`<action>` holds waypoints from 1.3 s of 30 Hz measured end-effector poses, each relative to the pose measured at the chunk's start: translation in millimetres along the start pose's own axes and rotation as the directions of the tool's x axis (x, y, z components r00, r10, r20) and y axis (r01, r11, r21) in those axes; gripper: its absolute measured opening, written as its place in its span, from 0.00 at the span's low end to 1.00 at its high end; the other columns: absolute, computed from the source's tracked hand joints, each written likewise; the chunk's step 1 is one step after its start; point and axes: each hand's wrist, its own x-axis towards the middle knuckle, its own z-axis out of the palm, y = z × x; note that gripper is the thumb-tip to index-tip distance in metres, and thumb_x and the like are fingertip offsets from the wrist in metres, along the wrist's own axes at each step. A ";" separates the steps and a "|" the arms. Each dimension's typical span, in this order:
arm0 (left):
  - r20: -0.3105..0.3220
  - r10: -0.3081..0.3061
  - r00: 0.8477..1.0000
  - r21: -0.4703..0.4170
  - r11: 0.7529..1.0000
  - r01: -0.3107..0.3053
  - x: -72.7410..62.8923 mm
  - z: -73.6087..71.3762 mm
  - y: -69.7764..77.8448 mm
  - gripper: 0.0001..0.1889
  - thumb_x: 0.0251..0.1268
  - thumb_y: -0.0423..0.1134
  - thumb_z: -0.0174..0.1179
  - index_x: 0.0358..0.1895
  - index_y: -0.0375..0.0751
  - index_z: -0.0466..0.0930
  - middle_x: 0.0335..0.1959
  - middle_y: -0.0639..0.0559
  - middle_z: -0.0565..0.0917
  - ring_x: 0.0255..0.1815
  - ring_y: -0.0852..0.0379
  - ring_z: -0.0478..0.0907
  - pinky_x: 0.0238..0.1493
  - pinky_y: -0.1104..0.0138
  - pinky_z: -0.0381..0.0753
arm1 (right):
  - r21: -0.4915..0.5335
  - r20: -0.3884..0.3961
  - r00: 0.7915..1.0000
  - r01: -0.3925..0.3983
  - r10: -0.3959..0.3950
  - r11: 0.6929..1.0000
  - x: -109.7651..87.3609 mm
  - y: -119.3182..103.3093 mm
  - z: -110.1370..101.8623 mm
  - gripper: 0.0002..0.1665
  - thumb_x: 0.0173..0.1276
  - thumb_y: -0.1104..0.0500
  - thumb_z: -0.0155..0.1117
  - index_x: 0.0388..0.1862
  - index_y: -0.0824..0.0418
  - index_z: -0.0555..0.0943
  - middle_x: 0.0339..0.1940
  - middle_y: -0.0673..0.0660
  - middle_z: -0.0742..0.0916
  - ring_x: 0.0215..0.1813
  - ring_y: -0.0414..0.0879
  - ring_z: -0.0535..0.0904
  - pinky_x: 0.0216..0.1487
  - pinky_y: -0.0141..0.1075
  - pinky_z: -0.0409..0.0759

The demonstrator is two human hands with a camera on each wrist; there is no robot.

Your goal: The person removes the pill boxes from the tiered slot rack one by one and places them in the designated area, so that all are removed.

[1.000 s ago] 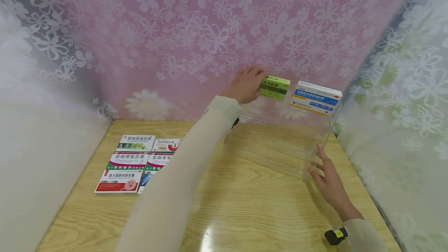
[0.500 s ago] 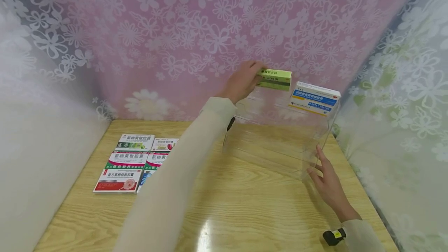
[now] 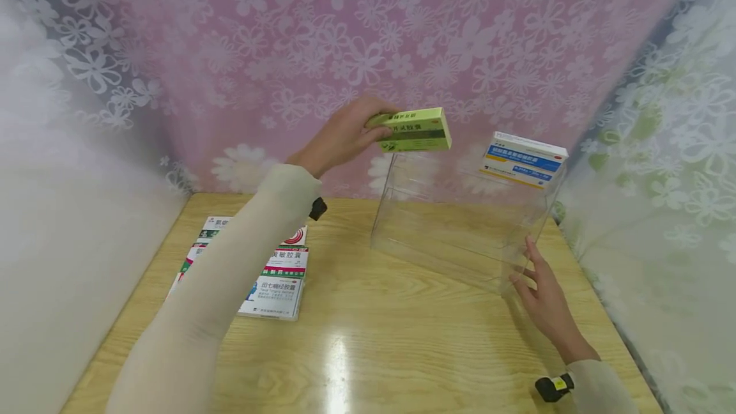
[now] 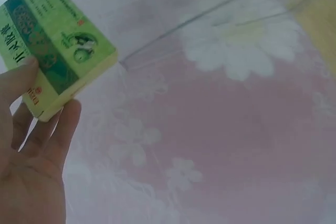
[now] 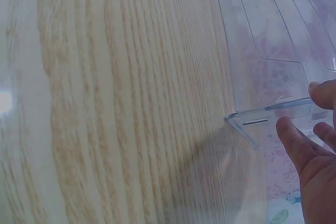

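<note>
My left hand (image 3: 339,136) holds a yellow-green medicine box (image 3: 418,130), thumb on its front face and fingers behind. The box is tilted, just above the upper left corner of a clear acrylic stepped display stand (image 3: 443,241). In the left wrist view the green box's printed face (image 4: 58,35) shows beside the stand's edge. My right hand (image 3: 545,305) grips the stand's right side panel low down, with thumb and fingers on either side of the panel (image 5: 270,113) in the right wrist view. A white-and-blue medicine box (image 3: 522,161) leans on the stand's top tier at right.
Several medicine boxes (image 3: 275,296) lie in rows on the left of the wood-grain table (image 3: 391,350), partly hidden by my left sleeve (image 3: 218,273). Pink floral cloth (image 3: 276,50) hangs behind, and a pale floral curtain (image 3: 661,222) borders the right side.
My left hand has lifted the green box off the stand's top tier and carried it left. My right hand keeps its hold on the stand, and the white-and-blue box stays in place.
</note>
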 end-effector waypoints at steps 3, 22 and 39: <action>0.077 -0.032 0.996 -0.030 0.999 0.034 -21.6 -4.2 -8.3 0.22 0.82 0.44 0.65 0.74 0.48 0.81 0.67 0.50 0.85 0.62 0.54 0.80 0.64 0.54 0.81 | 0.000 0.005 1.000 -0.007 0.007 1.000 0.0 -0.4 -1.3 0.54 0.86 0.66 0.60 0.94 0.47 0.38 0.87 0.77 0.58 0.65 0.80 0.77 0.50 0.11 0.74; 0.576 -0.217 0.788 -0.098 0.939 0.330 -152.6 46.9 -82.4 0.21 0.84 0.45 0.63 0.75 0.53 0.80 0.75 0.51 0.79 0.73 0.46 0.78 0.74 0.46 0.79 | 0.019 0.008 1.000 -0.006 0.006 1.000 0.2 -0.3 0.4 0.54 0.86 0.66 0.58 0.94 0.47 0.37 0.90 0.73 0.54 0.66 0.83 0.76 0.51 0.10 0.73; 0.613 -0.268 0.743 -0.091 0.910 0.404 -180.6 80.4 -115.3 0.20 0.87 0.42 0.59 0.74 0.46 0.81 0.73 0.47 0.82 0.73 0.45 0.80 0.72 0.47 0.82 | 0.029 0.027 0.999 -0.042 0.041 0.999 0.0 0.8 -0.5 0.54 0.87 0.64 0.58 0.94 0.43 0.36 0.89 0.74 0.55 0.68 0.84 0.74 0.51 0.10 0.72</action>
